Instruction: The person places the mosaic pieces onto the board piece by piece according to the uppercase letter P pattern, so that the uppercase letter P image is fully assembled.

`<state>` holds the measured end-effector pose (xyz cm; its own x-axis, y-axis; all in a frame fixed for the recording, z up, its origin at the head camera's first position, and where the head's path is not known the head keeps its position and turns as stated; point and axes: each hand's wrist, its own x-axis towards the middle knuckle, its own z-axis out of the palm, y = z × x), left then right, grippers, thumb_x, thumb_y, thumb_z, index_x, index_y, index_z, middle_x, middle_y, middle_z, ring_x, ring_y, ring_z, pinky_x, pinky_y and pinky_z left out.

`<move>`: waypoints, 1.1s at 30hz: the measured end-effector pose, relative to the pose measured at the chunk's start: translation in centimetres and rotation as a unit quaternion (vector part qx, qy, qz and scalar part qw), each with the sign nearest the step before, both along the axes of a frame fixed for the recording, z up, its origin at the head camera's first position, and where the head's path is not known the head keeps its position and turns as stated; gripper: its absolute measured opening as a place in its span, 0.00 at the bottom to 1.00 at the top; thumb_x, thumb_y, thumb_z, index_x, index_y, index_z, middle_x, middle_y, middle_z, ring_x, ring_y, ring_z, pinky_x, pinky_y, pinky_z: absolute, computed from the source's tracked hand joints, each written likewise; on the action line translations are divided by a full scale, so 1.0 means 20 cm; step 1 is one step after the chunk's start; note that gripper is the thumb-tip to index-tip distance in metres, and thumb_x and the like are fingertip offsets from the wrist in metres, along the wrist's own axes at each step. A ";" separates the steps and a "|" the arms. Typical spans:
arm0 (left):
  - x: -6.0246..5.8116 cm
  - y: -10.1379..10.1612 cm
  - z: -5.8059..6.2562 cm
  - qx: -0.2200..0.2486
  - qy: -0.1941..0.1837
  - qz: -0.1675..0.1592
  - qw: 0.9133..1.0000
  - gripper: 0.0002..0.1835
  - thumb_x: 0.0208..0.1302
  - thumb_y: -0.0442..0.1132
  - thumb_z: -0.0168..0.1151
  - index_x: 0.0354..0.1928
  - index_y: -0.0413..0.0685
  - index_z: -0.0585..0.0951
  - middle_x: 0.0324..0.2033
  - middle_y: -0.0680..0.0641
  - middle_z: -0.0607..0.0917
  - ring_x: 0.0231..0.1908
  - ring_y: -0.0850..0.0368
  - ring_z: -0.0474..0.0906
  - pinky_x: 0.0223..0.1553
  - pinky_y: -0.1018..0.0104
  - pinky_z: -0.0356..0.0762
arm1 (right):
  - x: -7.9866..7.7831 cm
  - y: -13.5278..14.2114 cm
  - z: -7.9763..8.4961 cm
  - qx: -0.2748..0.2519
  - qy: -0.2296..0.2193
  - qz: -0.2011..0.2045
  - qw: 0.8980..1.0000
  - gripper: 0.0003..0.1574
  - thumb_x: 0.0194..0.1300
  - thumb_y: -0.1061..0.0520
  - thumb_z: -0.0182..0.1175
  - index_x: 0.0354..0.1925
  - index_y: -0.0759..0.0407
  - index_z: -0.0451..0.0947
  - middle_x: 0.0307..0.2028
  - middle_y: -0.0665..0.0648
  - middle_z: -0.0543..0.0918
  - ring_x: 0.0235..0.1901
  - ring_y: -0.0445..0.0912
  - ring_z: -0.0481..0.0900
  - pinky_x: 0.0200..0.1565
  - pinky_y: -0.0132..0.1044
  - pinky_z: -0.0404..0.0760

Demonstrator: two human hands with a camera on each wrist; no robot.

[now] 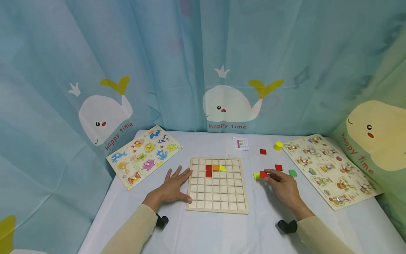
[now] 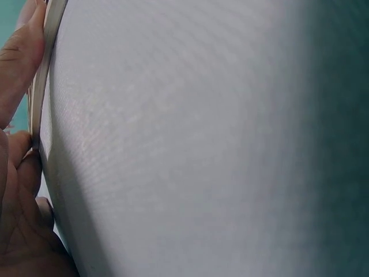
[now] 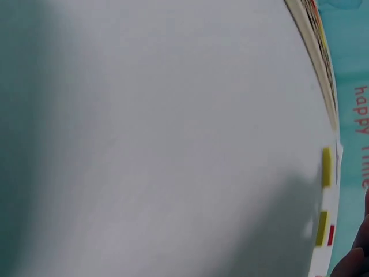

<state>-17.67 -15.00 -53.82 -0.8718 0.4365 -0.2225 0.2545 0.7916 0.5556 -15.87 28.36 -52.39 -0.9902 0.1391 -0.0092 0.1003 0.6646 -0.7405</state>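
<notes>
A wooden grid board [image 1: 216, 212] lies on the table; red, orange and yellow square tiles sit in a row of its cells, with another red tile [image 1: 208, 174] under the first red one. My left hand [image 1: 169, 187] rests at the board's left edge, fingers spread, thumb near the lower corner. In the left wrist view its fingers touch the board's side [image 2: 41, 98]. Right of the board, my right hand [image 1: 283, 187] pinches a red square tile [image 1: 263, 174] between thumb and fingers. A yellow tile [image 1: 256, 176] is right beside it. The right wrist view catches only fingertips [image 3: 350, 264].
Past my right hand lie a red tile [image 1: 278, 167], a green tile [image 1: 292, 173], another red tile [image 1: 263, 151] and a yellow cylindrical piece [image 1: 278, 145]. A small pattern card [image 1: 240, 143] lies behind the board. Picture puzzle boards flank the table, left [image 1: 144, 157] and right [image 1: 331, 171].
</notes>
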 end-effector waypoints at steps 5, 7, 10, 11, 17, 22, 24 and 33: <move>0.00 0.00 0.00 0.002 -0.001 0.001 1.000 0.64 0.49 0.62 0.82 0.84 0.56 0.58 0.84 0.54 0.55 0.85 0.46 0.34 0.82 0.40 0.21 | -0.04 -0.06 0.01 -0.007 0.013 0.005 1.000 0.23 0.73 0.60 0.66 0.64 0.59 0.82 0.53 0.65 0.87 0.48 0.54 0.80 0.37 0.22 0.79; -0.01 0.00 -0.01 0.002 0.000 0.001 1.000 0.64 0.49 0.62 0.82 0.84 0.56 0.58 0.84 0.54 0.55 0.85 0.46 0.34 0.82 0.40 0.21 | -0.05 -0.09 0.02 -0.013 0.017 0.009 1.000 0.23 0.74 0.60 0.66 0.65 0.59 0.82 0.53 0.66 0.88 0.49 0.55 0.81 0.39 0.21 0.79; -0.01 -0.01 -0.01 0.001 0.002 0.003 1.000 0.64 0.48 0.62 0.83 0.84 0.56 0.58 0.84 0.54 0.55 0.85 0.46 0.34 0.82 0.40 0.21 | -0.07 -0.13 0.02 -0.020 0.019 0.015 1.000 0.23 0.74 0.60 0.65 0.65 0.58 0.82 0.55 0.65 0.87 0.50 0.55 0.82 0.40 0.19 0.78; -0.01 -0.01 -0.01 0.001 0.002 0.003 1.000 0.64 0.48 0.62 0.83 0.84 0.56 0.59 0.84 0.54 0.55 0.85 0.46 0.34 0.82 0.40 0.21 | -0.08 -0.15 0.03 -0.025 0.020 0.015 0.999 0.23 0.74 0.60 0.65 0.65 0.57 0.82 0.55 0.64 0.87 0.51 0.55 0.81 0.41 0.19 0.78; 0.00 0.00 0.00 0.001 -0.004 0.006 1.000 0.63 0.48 0.62 0.83 0.84 0.55 0.59 0.84 0.54 0.55 0.85 0.46 0.35 0.82 0.40 0.22 | -0.11 -0.27 0.05 -0.053 0.027 0.025 0.998 0.22 0.73 0.62 0.66 0.63 0.59 0.84 0.52 0.64 0.88 0.48 0.53 0.82 0.40 0.20 0.79; 0.00 0.00 -0.01 -0.002 -0.004 0.005 1.000 0.63 0.49 0.62 0.82 0.84 0.56 0.59 0.84 0.54 0.55 0.85 0.46 0.35 0.83 0.40 0.22 | -0.12 -0.37 0.07 -0.074 0.023 0.033 0.996 0.22 0.72 0.62 0.67 0.63 0.58 0.84 0.51 0.63 0.88 0.48 0.52 0.82 0.41 0.21 0.80; 0.00 0.01 -0.01 -0.002 -0.004 0.005 1.000 0.63 0.49 0.62 0.82 0.84 0.57 0.59 0.84 0.54 0.55 0.85 0.46 0.35 0.83 0.40 0.22 | -0.12 -0.41 0.07 -0.081 0.025 0.037 0.996 0.22 0.72 0.62 0.67 0.62 0.58 0.84 0.51 0.62 0.89 0.47 0.52 0.82 0.41 0.21 0.80; 0.00 0.00 -0.01 -0.005 -0.002 0.007 1.000 0.63 0.49 0.62 0.82 0.84 0.57 0.58 0.84 0.54 0.55 0.85 0.46 0.35 0.83 0.40 0.22 | -0.14 -0.56 0.07 -0.095 0.050 0.073 0.992 0.20 0.69 0.61 0.70 0.59 0.55 0.87 0.45 0.59 0.90 0.44 0.50 0.84 0.39 0.24 0.82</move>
<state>-17.69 -14.93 -53.97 -0.8770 0.4218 -0.2301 0.2409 0.8003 0.5491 -18.69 17.06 -51.08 -0.9970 -0.0009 0.0778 -0.0672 0.5148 -0.8547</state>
